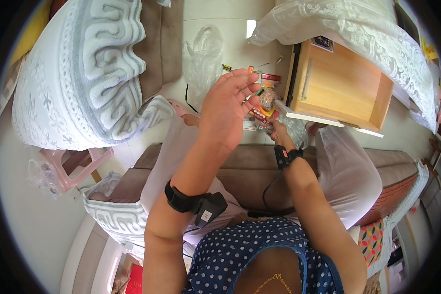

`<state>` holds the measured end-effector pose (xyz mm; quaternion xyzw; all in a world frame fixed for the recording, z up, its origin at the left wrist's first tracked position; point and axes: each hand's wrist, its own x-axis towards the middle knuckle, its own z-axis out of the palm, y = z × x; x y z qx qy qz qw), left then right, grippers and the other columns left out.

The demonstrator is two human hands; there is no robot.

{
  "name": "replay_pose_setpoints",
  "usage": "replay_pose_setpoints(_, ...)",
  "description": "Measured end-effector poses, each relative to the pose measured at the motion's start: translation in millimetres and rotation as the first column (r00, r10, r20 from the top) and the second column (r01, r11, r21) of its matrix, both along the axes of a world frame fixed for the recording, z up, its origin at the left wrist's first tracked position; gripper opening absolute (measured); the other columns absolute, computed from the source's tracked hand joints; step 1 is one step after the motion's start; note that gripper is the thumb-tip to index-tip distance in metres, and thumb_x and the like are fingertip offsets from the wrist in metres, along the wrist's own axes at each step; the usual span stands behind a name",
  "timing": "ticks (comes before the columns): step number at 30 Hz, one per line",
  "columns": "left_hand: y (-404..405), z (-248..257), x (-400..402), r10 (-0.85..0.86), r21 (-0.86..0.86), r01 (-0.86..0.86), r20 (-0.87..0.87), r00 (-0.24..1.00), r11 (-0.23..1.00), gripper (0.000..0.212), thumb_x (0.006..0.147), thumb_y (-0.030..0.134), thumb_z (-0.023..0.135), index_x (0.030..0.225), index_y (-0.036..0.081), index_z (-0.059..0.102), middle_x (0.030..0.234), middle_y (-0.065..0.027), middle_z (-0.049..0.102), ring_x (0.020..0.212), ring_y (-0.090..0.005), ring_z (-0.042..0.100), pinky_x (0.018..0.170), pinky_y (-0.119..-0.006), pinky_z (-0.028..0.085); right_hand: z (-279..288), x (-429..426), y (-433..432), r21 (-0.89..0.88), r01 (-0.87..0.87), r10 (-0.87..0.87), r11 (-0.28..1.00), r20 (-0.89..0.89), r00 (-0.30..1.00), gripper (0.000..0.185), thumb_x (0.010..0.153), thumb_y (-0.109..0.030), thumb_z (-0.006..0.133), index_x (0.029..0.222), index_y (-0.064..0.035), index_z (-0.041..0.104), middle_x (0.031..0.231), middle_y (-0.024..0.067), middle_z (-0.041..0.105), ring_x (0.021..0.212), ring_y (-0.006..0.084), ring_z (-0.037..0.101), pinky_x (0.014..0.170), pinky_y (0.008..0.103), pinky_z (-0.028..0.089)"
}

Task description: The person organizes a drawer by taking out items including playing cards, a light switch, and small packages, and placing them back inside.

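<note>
My left hand (pixel 226 108) is raised, palm partly turned up and fingers curled, with a small orange object (pixel 250 69) pinched at the fingertips. Lower and to the right, my right hand (pixel 278 131) grips the edge of a red and yellow plastic package (pixel 262 114) that bears writing. Just above that package is a clear wrapped bundle (pixel 267 98) of small things. A round red-rimmed container (pixel 271 78) stands beyond it. A yellow and black battery-like item (pixel 226 67) and small metal pieces lie on the floor behind my left fingers.
An open wooden drawer (pixel 343 84) juts out at the right under a lace cloth (pixel 375 40). A clear plastic bag (pixel 204 55) lies on the tiles, with another (pixel 296 128) beside my right hand. At the left are a covered sofa (pixel 77 73) and a pink plastic stool (pixel 73 180).
</note>
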<state>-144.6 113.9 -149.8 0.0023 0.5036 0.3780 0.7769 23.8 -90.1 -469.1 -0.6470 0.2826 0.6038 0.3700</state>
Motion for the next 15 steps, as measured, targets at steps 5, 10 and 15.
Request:
replay_pose_setpoints(5,-1,11,6,-0.056,0.045,0.054,0.044,0.997,0.998,0.024,0.085,0.013,0.055,0.106,0.004,0.050,0.100,-0.0050,0.059,0.093,-0.0144,0.053,0.083,-0.030,0.041,-7,20,-27,-0.019,-0.064,0.062,0.998,-0.085,0.994,0.027,0.076,-0.005,0.068,0.100,0.0016,0.057,0.092,0.0138,0.064,0.071,0.0255,0.063,0.057,0.0385,0.052)
replay_pose_setpoints(10,-6,10,-1,-0.038,0.053,0.036,0.035,0.999,0.998,0.021,0.085,0.012,0.054,0.105,0.004,0.051,0.102,-0.0083,0.058,0.095,-0.0177,0.054,0.084,-0.031,0.042,35,7,-27,-0.024,-0.210,0.201,0.977,-0.192,0.960,0.030,0.080,-0.004,0.064,0.108,0.0006,0.055,0.097,0.0140,0.066,0.082,0.0268,0.067,0.070,0.0392,0.058)
replay_pose_setpoints(15,-11,12,1,-0.081,0.060,0.081,-0.001,0.997,0.995,0.020,0.085,0.012,0.055,0.104,0.005,0.052,0.103,-0.0083,0.059,0.096,-0.0187,0.054,0.084,-0.032,0.043,96,2,-11,0.062,-0.244,0.251,0.968,-0.255,0.934,0.037,0.080,-0.006,0.065,0.114,0.0017,0.053,0.104,0.0152,0.065,0.092,0.0276,0.065,0.083,0.0401,0.054)
